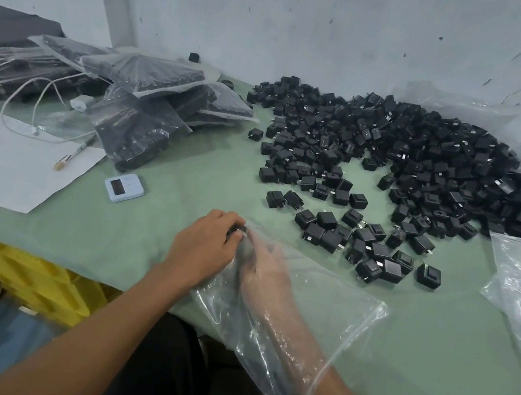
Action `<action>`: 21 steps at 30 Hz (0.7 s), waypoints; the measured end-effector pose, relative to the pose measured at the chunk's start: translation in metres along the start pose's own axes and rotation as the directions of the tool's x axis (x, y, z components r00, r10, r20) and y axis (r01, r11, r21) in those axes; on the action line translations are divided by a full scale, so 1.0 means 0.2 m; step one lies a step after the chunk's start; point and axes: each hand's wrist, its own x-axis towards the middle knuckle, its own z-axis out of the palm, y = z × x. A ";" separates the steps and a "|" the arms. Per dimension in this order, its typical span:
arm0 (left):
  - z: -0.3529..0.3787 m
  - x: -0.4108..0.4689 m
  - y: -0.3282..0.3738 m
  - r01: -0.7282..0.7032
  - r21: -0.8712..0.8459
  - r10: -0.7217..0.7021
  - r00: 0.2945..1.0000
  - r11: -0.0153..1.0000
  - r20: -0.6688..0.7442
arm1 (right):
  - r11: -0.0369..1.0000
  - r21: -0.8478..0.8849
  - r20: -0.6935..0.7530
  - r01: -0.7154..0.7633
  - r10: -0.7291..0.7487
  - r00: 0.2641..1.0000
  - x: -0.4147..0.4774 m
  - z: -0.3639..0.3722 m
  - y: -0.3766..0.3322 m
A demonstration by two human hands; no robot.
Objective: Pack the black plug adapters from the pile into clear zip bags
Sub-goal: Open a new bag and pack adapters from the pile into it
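Near the table's front edge, a clear zip bag [302, 309] lies on the green table cover [400, 344], with the right hand [269, 270] pushed deep inside it, fingers extended toward the far corner; whether it holds anything I cannot tell through the film. The left hand [205, 246] is curled closed outside the bag, pinching that corner around something dark, probably a black adapter [238, 230]. The film looks thin, crinkled and glossy, so a plug's prongs could snag or pierce it, and adapters could bunch unevenly if the corner slips from the pinch. Just beyond, loose adapters lead into the big pile [415, 162] against the wall, matte black cubes with short metal prongs. Filled bags [151, 98] are stacked to the left, well apart.
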 end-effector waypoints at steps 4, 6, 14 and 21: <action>0.01 0.00 -0.02 0.015 -0.012 -0.015 1.000 1.000 -0.008 | 0.963 0.266 0.287 -0.042 -0.038 0.957 -0.21 -0.24 0.00; 0.01 0.01 -0.03 0.026 -0.033 -0.026 1.000 0.999 -0.010 | 0.954 0.293 0.497 -0.066 -0.093 0.863 -0.38 -0.48 0.08; 0.02 0.03 -0.03 0.031 -0.071 -0.032 0.999 0.997 -0.009 | 0.944 0.315 -0.066 -0.097 0.124 0.990 -0.40 -1.11 0.35; 0.02 0.03 -0.02 0.019 -0.112 -0.021 1.000 0.994 -0.016 | 0.815 -0.578 0.195 0.030 0.102 0.975 0.02 -0.83 0.60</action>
